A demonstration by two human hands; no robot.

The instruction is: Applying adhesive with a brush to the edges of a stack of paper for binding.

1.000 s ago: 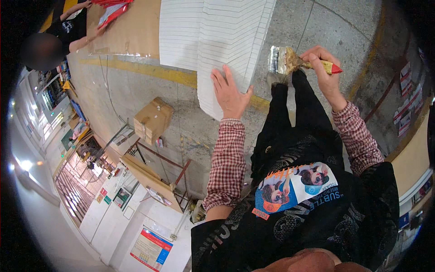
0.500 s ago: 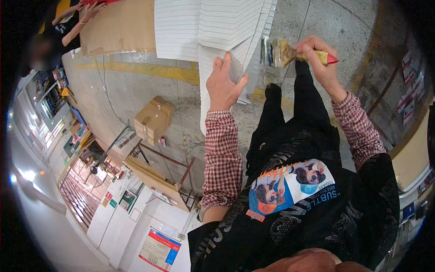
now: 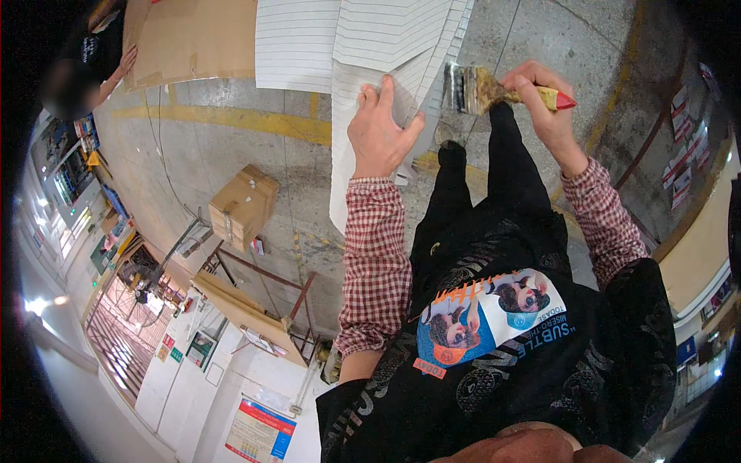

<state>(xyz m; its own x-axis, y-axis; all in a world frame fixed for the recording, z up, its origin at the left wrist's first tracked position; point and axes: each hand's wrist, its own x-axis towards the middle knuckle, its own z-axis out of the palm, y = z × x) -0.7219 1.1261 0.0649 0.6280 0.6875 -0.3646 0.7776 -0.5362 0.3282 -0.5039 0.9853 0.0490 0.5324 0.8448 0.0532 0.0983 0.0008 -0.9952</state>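
My left hand (image 3: 380, 133) lies flat on a stack of white ribbed sheets (image 3: 363, 46), pressing near the lower edge of the top sheet. My right hand (image 3: 544, 104) grips a wide paintbrush (image 3: 482, 89) by its yellow handle with a red tip. The brush's bristles point left toward the sheets' right edge, close to it. Whether they touch the edge is unclear. My checked sleeves and dark trousers show below the hands.
A brown cardboard sheet (image 3: 189, 38) lies at the upper left, with another person's hand (image 3: 123, 62) on its edge. A cardboard box (image 3: 241, 204) sits on the concrete floor beside a metal frame (image 3: 262, 285). A yellow floor line (image 3: 231, 119) runs across.
My left hand has slid up and to the right along the white sheet. The brush hand has stayed near the sheets' right edge. The view has shifted slightly.
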